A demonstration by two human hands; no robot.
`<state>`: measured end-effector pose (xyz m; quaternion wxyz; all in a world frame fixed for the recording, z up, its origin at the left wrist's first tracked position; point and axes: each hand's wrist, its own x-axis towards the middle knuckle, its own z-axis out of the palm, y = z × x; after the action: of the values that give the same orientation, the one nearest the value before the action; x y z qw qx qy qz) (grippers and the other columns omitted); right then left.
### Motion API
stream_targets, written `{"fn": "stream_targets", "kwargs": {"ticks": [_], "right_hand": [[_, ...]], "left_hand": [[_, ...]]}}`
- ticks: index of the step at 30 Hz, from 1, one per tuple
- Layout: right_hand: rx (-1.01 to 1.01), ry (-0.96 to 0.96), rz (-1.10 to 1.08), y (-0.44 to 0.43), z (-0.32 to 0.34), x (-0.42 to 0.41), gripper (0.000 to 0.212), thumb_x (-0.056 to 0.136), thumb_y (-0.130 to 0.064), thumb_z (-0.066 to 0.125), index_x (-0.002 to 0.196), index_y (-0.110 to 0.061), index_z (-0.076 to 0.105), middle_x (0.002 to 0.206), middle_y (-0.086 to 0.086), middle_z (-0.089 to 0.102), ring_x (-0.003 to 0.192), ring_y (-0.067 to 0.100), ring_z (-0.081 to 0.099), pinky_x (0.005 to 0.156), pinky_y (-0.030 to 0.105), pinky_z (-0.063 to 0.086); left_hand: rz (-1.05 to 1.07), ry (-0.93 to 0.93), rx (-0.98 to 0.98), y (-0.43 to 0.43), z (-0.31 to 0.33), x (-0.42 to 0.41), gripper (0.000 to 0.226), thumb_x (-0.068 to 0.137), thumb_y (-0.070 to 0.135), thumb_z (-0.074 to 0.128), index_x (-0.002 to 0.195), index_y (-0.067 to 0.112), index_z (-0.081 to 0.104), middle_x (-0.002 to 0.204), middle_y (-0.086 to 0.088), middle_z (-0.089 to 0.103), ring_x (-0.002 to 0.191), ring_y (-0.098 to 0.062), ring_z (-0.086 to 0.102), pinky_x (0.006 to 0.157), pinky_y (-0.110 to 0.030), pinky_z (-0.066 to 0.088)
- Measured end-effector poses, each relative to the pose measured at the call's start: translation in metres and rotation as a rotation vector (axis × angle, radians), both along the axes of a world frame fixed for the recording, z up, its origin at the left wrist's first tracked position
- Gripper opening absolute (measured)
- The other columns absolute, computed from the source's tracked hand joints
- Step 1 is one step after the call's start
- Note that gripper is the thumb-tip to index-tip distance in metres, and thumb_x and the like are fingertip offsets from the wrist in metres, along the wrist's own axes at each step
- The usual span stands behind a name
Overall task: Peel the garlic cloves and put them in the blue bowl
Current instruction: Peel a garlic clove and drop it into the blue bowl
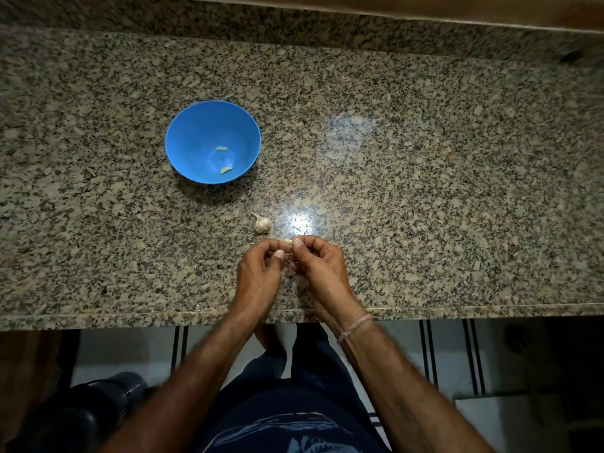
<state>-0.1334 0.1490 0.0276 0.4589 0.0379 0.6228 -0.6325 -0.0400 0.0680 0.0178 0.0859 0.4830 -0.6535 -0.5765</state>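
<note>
The speckled granite countertop point(425, 191) carries the blue bowl point(196, 132) left of centre, well apart from the hands. The left hand point(260, 276) and right hand point(318, 266), fingers curled, together pinch one garlic clove point(287, 241). The garlic bulb point(262, 224) lies just beyond them. Two peeled cloves point(222, 148) rest in the bowl. It is probably best to steady the clove with one hand and strip the skin with the other thumbnail, leaving no papery scraps.
</note>
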Motion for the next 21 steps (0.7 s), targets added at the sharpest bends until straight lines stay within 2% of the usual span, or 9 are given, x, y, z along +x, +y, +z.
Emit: {"fn": "stream_targets", "kwargs": {"ticks": [2, 5, 8, 10, 11, 13, 15, 17, 21], "right_hand": [[0.059, 0.074, 0.03, 0.003, 0.0, -0.002, 0.015, 0.1, -0.018, 0.069, 0.107, -0.005, 0.073, 0.107, 0.012, 0.076, 0.087, 0.018, 0.069, 0.079, 0.028, 0.06], [0.087, 0.143, 0.061, 0.006, -0.001, -0.002, 0.014, 0.099, -0.021, 0.07, 0.101, -0.007, 0.074, 0.09, 0.006, 0.073, 0.078, 0.015, 0.066, 0.071, 0.026, 0.059], [0.093, 0.2, 0.084, 0.006, -0.004, 0.001, 0.017, 0.1, -0.022, 0.07, 0.096, -0.006, 0.073, 0.083, 0.007, 0.07, 0.074, 0.017, 0.063, 0.067, 0.03, 0.057], [0.101, 0.364, 0.135, 0.006, -0.008, 0.002, 0.017, 0.1, -0.022, 0.07, 0.09, -0.008, 0.07, 0.082, 0.011, 0.069, 0.073, 0.017, 0.063, 0.07, 0.034, 0.058], [0.101, 0.478, 0.168, 0.007, -0.009, 0.002, 0.017, 0.1, -0.021, 0.07, 0.089, -0.008, 0.069, 0.082, 0.009, 0.068, 0.073, 0.015, 0.062, 0.071, 0.031, 0.058], [0.099, 0.696, 0.22, 0.008, -0.01, 0.001, 0.016, 0.099, -0.017, 0.07, 0.086, -0.009, 0.066, 0.081, 0.003, 0.065, 0.074, 0.013, 0.061, 0.067, 0.021, 0.052], [0.134, 0.855, 0.264, 0.009, -0.012, 0.0, 0.018, 0.1, -0.016, 0.068, 0.083, -0.011, 0.063, 0.08, -0.002, 0.06, 0.072, 0.009, 0.055, 0.064, 0.014, 0.044], [0.169, 0.868, 0.295, 0.008, -0.011, 0.0, 0.025, 0.105, -0.018, 0.061, 0.08, -0.016, 0.056, 0.076, -0.006, 0.053, 0.067, 0.004, 0.047, 0.062, 0.013, 0.039], [0.173, 0.597, 0.307, 0.006, -0.005, 0.004, 0.033, 0.111, -0.022, 0.048, 0.078, -0.022, 0.05, 0.07, -0.008, 0.046, 0.055, 0.0, 0.037, 0.051, 0.015, 0.033]], "left_hand": [[0.045, 0.061, -0.004, -0.002, 0.003, 0.001, 0.013, 0.104, 0.021, 0.061, 0.107, 0.026, 0.072, 0.101, 0.007, 0.076, 0.096, -0.008, 0.072, 0.088, -0.036, 0.061], [0.06, 0.113, -0.06, -0.003, 0.01, 0.001, 0.007, 0.098, 0.018, 0.069, 0.099, 0.023, 0.074, 0.092, 0.007, 0.075, 0.085, -0.004, 0.07, 0.078, -0.023, 0.058], [0.052, 0.108, -0.108, -0.004, 0.011, 0.0, 0.006, 0.097, 0.022, 0.07, 0.092, 0.021, 0.073, 0.086, 0.004, 0.074, 0.082, -0.011, 0.069, 0.074, -0.027, 0.058], [0.033, 0.091, -0.112, -0.004, 0.007, 0.001, 0.012, 0.099, 0.025, 0.067, 0.09, 0.019, 0.072, 0.083, 0.001, 0.071, 0.079, -0.017, 0.068, 0.07, -0.032, 0.057], [0.018, 0.083, -0.099, -0.004, 0.005, 0.001, 0.016, 0.101, 0.027, 0.064, 0.089, 0.019, 0.071, 0.08, 0.0, 0.069, 0.074, -0.017, 0.065, 0.065, -0.031, 0.053], [-0.023, 0.074, -0.061, -0.004, 0.004, 0.003, 0.021, 0.104, 0.028, 0.06, 0.089, 0.017, 0.07, 0.073, 0.003, 0.062, 0.063, -0.009, 0.054, 0.058, -0.024, 0.043], [-0.08, 0.045, -0.107, -0.004, 0.006, 0.002, 0.023, 0.105, 0.027, 0.059, 0.087, 0.015, 0.068, 0.069, 0.006, 0.056, 0.059, -0.002, 0.047, 0.055, -0.016, 0.036], [-0.125, 0.017, -0.188, -0.004, 0.008, 0.0, 0.025, 0.105, 0.026, 0.058, 0.083, 0.015, 0.063, 0.068, 0.007, 0.054, 0.057, -0.002, 0.045, 0.053, -0.014, 0.036], [-0.179, 0.008, -0.254, 0.001, 0.009, -0.004, 0.029, 0.107, 0.024, 0.053, 0.08, 0.016, 0.055, 0.065, 0.005, 0.049, 0.057, -0.005, 0.039, 0.055, -0.023, 0.034]]}}
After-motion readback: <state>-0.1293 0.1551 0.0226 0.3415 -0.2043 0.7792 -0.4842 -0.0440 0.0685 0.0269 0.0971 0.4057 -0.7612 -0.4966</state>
